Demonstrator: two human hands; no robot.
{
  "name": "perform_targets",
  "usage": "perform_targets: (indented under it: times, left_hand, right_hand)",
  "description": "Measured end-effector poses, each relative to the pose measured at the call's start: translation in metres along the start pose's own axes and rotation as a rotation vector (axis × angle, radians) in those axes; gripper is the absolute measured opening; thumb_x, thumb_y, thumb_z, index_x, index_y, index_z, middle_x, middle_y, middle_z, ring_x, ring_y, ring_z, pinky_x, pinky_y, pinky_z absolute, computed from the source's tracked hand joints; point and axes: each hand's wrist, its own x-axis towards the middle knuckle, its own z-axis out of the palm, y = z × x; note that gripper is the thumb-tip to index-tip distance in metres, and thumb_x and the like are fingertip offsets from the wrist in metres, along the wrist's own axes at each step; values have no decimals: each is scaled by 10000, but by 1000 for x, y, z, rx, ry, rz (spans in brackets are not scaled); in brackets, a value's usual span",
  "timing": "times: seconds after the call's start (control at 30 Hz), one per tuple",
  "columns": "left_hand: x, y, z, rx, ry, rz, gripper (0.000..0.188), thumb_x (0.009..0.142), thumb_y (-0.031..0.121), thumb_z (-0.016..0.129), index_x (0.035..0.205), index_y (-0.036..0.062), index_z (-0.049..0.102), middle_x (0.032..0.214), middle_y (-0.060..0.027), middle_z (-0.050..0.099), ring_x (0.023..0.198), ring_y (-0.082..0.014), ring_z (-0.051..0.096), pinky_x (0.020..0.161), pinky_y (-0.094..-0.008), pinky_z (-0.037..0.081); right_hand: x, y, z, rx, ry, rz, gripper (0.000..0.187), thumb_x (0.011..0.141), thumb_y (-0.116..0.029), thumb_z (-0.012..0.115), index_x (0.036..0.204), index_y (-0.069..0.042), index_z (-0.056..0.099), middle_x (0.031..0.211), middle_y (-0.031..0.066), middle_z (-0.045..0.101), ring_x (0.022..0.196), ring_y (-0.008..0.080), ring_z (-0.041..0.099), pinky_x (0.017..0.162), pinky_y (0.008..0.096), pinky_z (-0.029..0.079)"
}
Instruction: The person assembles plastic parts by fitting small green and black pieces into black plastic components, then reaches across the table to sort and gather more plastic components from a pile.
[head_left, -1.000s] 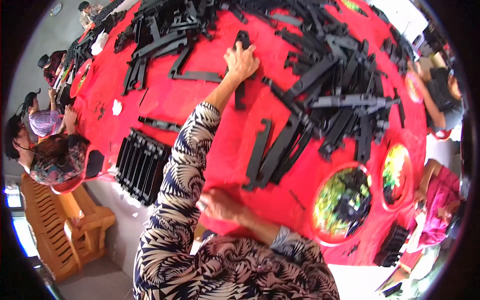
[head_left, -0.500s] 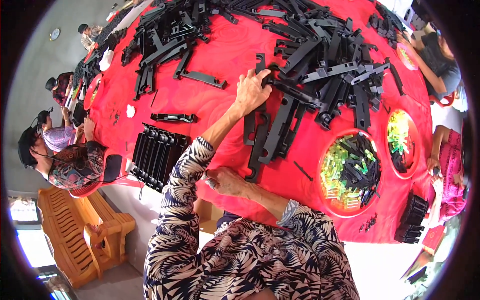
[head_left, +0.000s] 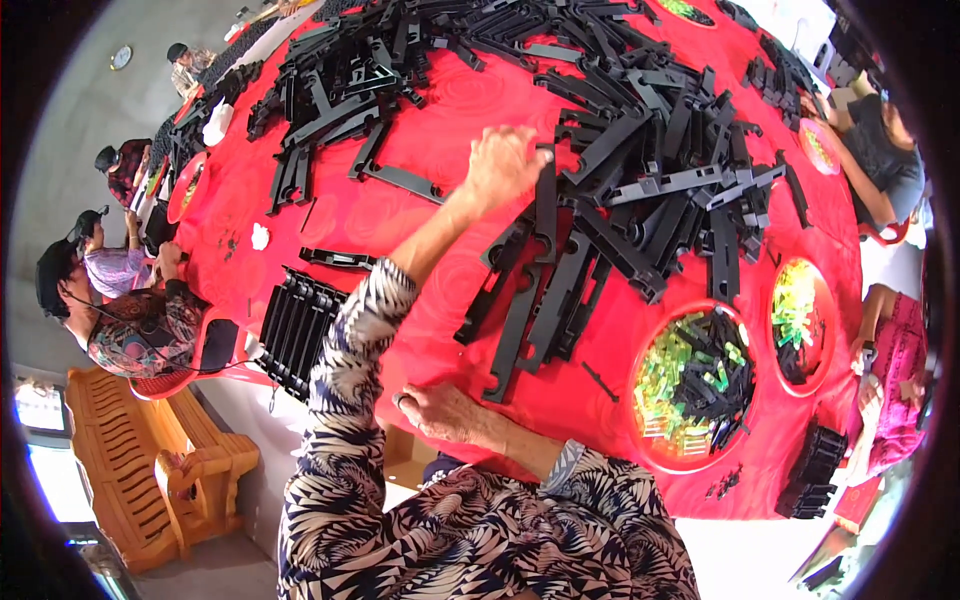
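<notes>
My left hand is stretched over the red table, fingers apart and slightly bent. One fingertip meets the upper end of a black slotted plastic strip; no firm grip on it shows. Below lie more black strips, side by side and pointing toward me. My right hand rests at the near table edge with its fingers curled in and a dark band on one finger. Whatever those fingers may hold is hidden. To the left sits a neat row of black strips, with a single strip just beyond it.
Large heaps of black strips cover the far table. At right stand a red-rimmed bowl and another bowl, both holding yellow-green and black small pieces. Several people sit around, one at left. A wooden bench stands lower left.
The view has shifted, so the table appears lower. My left hand has lifted off the strips it lay on, its fingers spreading, and the strips beneath it are rearranged. My right hand stays at the edge.
</notes>
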Motion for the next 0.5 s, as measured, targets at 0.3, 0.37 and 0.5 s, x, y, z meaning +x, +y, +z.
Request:
perform_targets:
  times: [0.3, 0.37, 0.5]
  left_hand:
    - [151, -104, 66, 162, -48, -254, 614, 798, 453, 697, 1246, 77, 509, 1245, -191, 531, 1198, -375, 494, 961, -514, 446]
    - [176, -108, 73, 149, 4, -236, 614, 796, 471, 696, 1224, 72, 511, 1243, -177, 516, 1200, -366, 484, 963, -511, 440]
    - [226, -134, 79, 137, 167, -207, 647, 773, 522, 690, 1190, 51, 539, 1210, -166, 522, 1176, -352, 473, 959, -489, 413]
  right_hand:
    - [1, 9, -23, 4, -10, 71, 324, 791, -129, 568, 1078, 22, 570, 931, 111, 577, 838, 243, 622, 703, 342, 532]
    - [0, 11, -18, 44, 41, 82, 330, 789, -130, 570, 1082, 22, 574, 943, 110, 574, 817, 235, 616, 673, 333, 533]
    - [-3, 11, -5, 15, 26, 79, 308, 804, -149, 577, 1071, 4, 587, 920, 88, 554, 759, 189, 602, 524, 290, 534]
